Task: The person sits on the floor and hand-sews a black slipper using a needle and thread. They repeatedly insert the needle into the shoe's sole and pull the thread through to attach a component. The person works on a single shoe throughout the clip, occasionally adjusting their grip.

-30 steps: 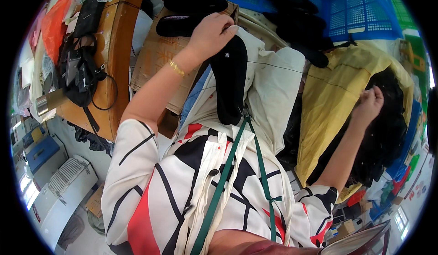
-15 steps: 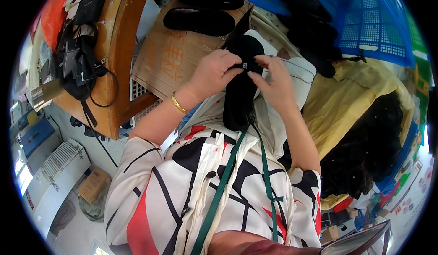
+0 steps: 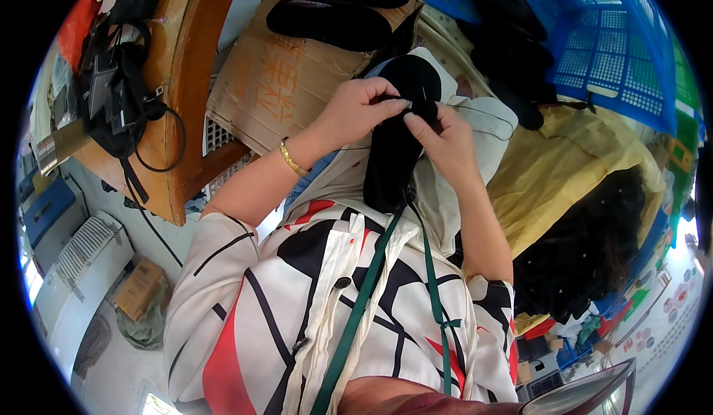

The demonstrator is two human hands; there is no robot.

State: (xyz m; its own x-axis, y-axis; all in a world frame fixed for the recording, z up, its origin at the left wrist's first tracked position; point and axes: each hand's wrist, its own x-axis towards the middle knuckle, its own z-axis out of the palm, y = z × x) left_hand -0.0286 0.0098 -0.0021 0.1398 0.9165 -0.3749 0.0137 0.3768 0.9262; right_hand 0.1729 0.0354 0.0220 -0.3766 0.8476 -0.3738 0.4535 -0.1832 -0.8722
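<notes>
Left hand point(image 3: 355, 109) and right hand point(image 3: 450, 146) pinch a black cloth shoe point(image 3: 390, 159); beyond them, 2 more shoes point(image 3: 329, 27) lie on cardboard point(image 3: 249, 92).

Left head-worn fisheye, looking down past shirt point(image 3: 297, 281) onto lap point(image 3: 437, 199), close range.

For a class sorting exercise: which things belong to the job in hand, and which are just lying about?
Belongs to the job:
- left hand, right hand
- black shoe-like piece they pinch
- probably the similar black pieces on the cardboard

Seemingly just lying about:
- black bag on wooden table
- red plastic
- brown box, lower left
</notes>
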